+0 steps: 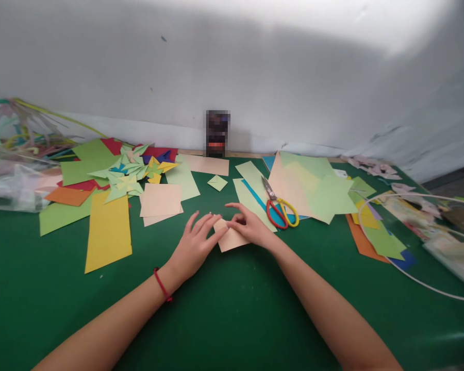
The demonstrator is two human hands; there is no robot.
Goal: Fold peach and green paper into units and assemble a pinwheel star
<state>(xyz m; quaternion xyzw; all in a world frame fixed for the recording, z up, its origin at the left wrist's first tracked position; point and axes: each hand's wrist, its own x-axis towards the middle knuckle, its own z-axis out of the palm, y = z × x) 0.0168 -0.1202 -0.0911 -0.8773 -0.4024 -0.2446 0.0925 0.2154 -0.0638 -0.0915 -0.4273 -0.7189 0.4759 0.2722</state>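
Observation:
A small peach sheet of paper (234, 240) lies on the green table between my two hands. My left hand (195, 239) reaches over its left corner, thumb and fingers stretched out and resting on it. From the other side, my right hand (251, 226) has its thumb and curled fingers pressed together on the paper's upper edge, while the index finger sticks out. How the far edge lies under the fingers is hidden. Beyond the hands is a small folded light-green square (217, 182). Scissors (276, 203) with one red and one yellow handle lie right of my right hand.
Two peach squares (161, 200), a yellow sheet (109, 232) and folded paper stars (127, 180) lie to the left. Large green and peach sheets (313, 185) sit behind the scissors. A phone-like dark object (217, 134) leans on the wall. Paper scraps (375, 226) lie right.

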